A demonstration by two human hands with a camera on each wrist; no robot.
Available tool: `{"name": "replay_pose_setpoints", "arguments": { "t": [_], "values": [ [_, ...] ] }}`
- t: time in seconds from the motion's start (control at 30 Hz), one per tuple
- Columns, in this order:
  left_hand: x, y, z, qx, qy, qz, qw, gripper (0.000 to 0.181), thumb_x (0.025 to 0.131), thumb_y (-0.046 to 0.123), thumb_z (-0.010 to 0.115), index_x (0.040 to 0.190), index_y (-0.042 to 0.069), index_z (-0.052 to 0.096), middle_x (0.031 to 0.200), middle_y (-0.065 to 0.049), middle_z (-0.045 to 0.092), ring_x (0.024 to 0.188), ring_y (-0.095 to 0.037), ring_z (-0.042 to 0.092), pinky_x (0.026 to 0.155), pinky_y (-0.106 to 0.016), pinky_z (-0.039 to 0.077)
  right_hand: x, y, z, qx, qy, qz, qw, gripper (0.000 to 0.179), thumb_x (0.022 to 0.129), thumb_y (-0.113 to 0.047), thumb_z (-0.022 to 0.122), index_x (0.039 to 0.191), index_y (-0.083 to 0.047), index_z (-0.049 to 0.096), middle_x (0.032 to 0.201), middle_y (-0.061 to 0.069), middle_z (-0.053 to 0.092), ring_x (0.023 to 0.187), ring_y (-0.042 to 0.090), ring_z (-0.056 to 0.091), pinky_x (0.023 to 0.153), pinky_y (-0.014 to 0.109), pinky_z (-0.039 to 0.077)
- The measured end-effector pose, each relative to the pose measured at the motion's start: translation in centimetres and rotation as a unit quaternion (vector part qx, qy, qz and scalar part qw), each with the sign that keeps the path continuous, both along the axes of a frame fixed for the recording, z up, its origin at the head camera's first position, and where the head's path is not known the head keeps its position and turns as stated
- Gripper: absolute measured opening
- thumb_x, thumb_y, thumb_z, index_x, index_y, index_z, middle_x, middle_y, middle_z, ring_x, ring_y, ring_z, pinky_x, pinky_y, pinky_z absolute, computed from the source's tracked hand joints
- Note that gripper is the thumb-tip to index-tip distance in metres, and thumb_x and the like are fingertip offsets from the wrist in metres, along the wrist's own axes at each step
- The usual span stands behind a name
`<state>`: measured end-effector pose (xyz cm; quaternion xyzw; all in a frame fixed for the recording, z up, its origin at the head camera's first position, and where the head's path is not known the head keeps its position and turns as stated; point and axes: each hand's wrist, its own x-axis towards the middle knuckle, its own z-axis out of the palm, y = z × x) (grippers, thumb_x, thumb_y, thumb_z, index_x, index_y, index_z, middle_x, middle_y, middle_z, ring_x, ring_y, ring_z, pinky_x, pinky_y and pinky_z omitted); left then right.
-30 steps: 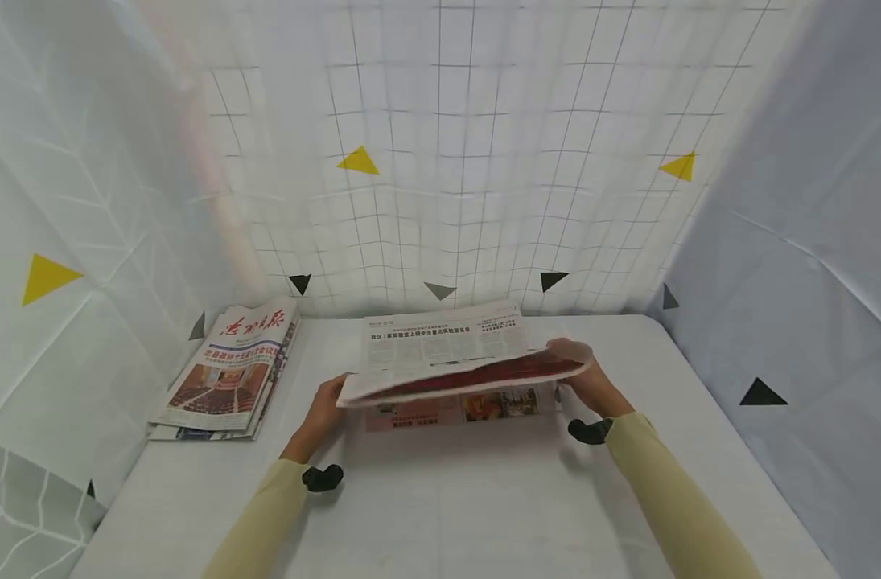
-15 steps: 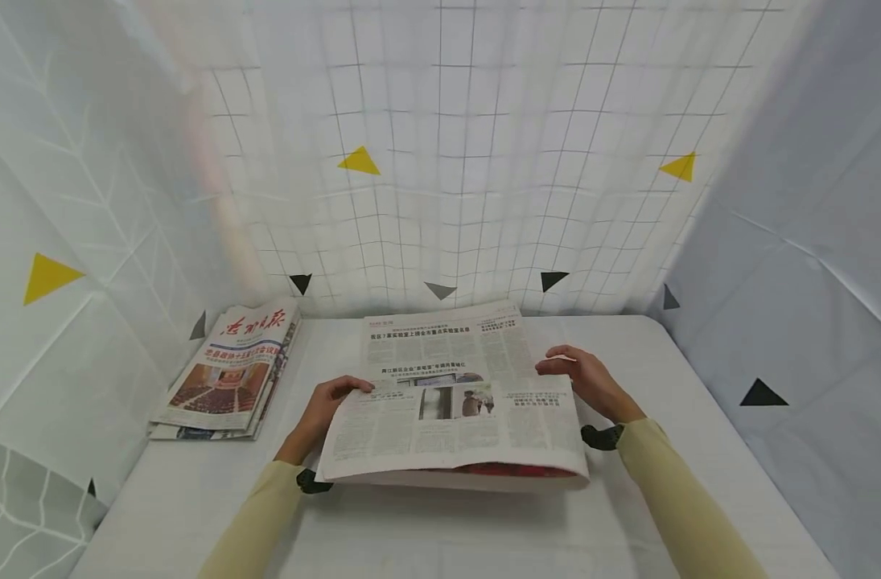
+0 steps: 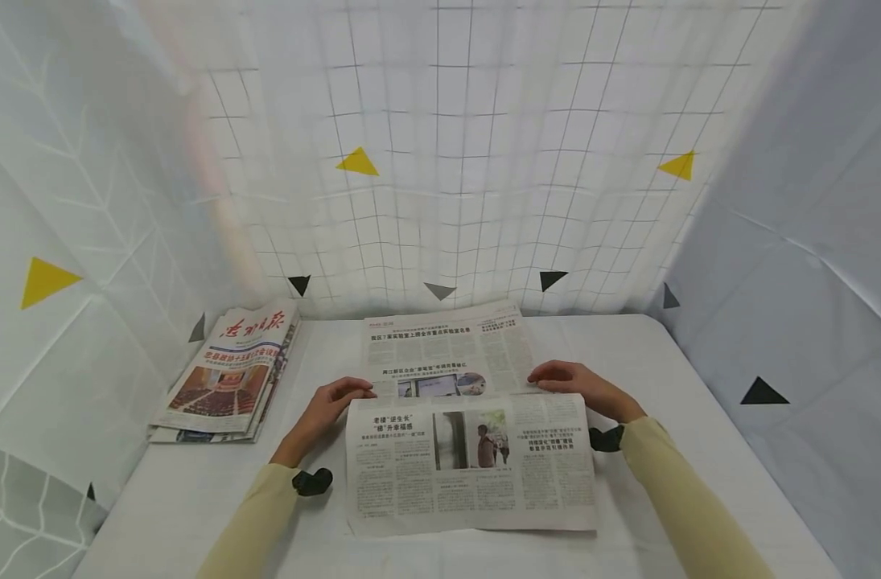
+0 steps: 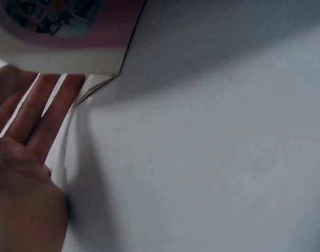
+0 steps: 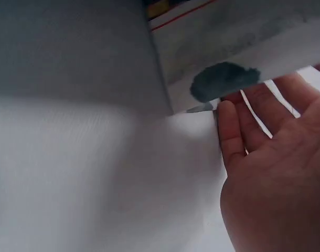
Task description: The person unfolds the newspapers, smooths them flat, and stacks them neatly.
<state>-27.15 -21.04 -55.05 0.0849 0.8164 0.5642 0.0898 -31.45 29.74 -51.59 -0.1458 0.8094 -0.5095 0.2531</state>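
Note:
A newspaper (image 3: 476, 490) lies in the middle of the white table, its near half hanging toward me with two photos in its upper middle. Beyond it shows a far printed half (image 3: 440, 342), with headlines and a picture. At the left end of the line between the halves, my left hand (image 3: 327, 410) touches the paper with relaxed fingers. My right hand (image 3: 585, 390) lies at the right end, its fingers over the far half. Both wrist views show the palms from below, fingers fairly straight and their tips hidden behind the paper's printed underside (image 4: 107, 29).
A stack of folded newspapers (image 3: 226, 378) with a red masthead lies at the left of the table (image 3: 672, 498). A white gridded sheet (image 3: 476, 161) hangs behind the table, and grey-white sheets (image 3: 809, 201) flank it. Each wrist wears a black device (image 3: 313, 482).
The newspaper's near half has swung down toward me and flattened, its photos now facing up. My right hand let go of its edge and moved slightly down and left; the left stays nearby.

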Motion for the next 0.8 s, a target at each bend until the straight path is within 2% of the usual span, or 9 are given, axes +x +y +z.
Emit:
{"name": "replay_pose_setpoints", "arguments": {
  "t": [0.07,0.17,0.27,0.33,0.43,0.53,0.67,0.8],
  "values": [
    [0.0,-0.1,0.1,0.004,-0.014,-0.001,0.9999,0.036,0.105,0.033,0.059,0.132,0.01,0.066,0.129,-0.01,0.074,0.134,-0.022,0.061,0.115,-0.042,0.046,0.0,0.0,0.1,0.02,0.007,0.022,0.9995,0.044,0.106,-0.025,0.058,0.145,-0.007,0.053,0.151,0.023,0.052,0.118,0.022,0.065,0.089,0.031,0.058],
    [-0.1,-0.3,0.4,0.001,-0.028,-0.019,0.9994,0.038,0.104,0.038,0.06,0.132,0.014,0.066,0.133,-0.007,0.072,0.136,-0.023,0.06,0.12,-0.049,0.041,0.0,-0.1,0.3,0.05,0.021,0.049,0.9974,0.05,0.104,-0.025,0.061,0.15,-0.006,0.05,0.161,0.024,0.041,0.127,0.024,0.06,0.087,0.028,0.056],
    [0.0,-0.6,0.6,-0.008,-0.037,-0.042,0.9984,0.036,0.103,0.038,0.061,0.133,0.017,0.066,0.138,-0.006,0.069,0.138,-0.023,0.059,0.121,-0.051,0.04,0.1,-0.3,0.5,0.067,0.016,0.06,0.9958,0.057,0.102,-0.026,0.066,0.153,-0.008,0.048,0.169,0.021,0.028,0.13,0.033,0.059,0.086,0.033,0.059],
    [0.0,-0.8,0.7,-0.019,-0.034,-0.064,0.9972,0.036,0.103,0.035,0.062,0.135,0.017,0.065,0.141,-0.006,0.067,0.139,-0.026,0.057,0.12,-0.052,0.04,0.1,-0.5,0.5,0.084,0.023,0.068,0.9939,0.06,0.099,-0.029,0.069,0.153,-0.01,0.049,0.171,0.018,0.023,0.139,0.039,0.052,0.095,0.04,0.056],
    [0.0,-1.0,0.7,-0.023,-0.033,-0.084,0.9957,0.036,0.102,0.029,0.066,0.136,0.018,0.064,0.144,-0.005,0.065,0.143,-0.028,0.053,0.12,-0.052,0.039,0.1,-0.6,0.5,0.11,0.044,0.082,0.9896,0.063,0.097,-0.031,0.072,0.152,-0.011,0.05,0.172,0.018,0.022,0.151,0.049,0.034,0.112,0.061,0.042],
    [0.0,-1.0,0.7,-0.035,-0.031,-0.089,0.9949,0.038,0.1,0.029,0.069,0.137,0.022,0.064,0.145,-0.002,0.063,0.147,-0.028,0.049,0.12,-0.054,0.037,0.2,-0.7,0.5,0.136,0.073,0.103,0.9825,0.067,0.096,-0.031,0.072,0.154,-0.009,0.047,0.172,0.02,0.019,0.158,0.052,0.011,0.117,0.075,0.023],
    [0.1,-0.9,0.7,-0.041,-0.042,-0.088,0.9944,0.041,0.097,0.031,0.073,0.137,0.026,0.064,0.15,0.0,0.059,0.151,-0.029,0.043,0.124,-0.058,0.031,0.4,-0.9,0.2,0.168,0.102,0.118,0.9733,0.079,0.093,-0.036,0.076,0.158,-0.008,0.04,0.174,0.018,0.013,0.159,0.05,0.002,0.118,0.078,0.013],
    [0.2,-0.6,0.8,-0.068,-0.024,-0.085,0.9937,0.046,0.094,0.032,0.076,0.138,0.027,0.064,0.155,-0.003,0.055,0.153,-0.032,0.039,0.129,-0.061,0.007,0.4,-1.1,-0.5,0.195,0.138,0.123,0.9632,0.091,0.088,-0.042,0.079,0.161,-0.01,0.034,0.174,0.016,0.014,0.16,0.049,0.003,0.118,0.079,0.006]
  ]
}}
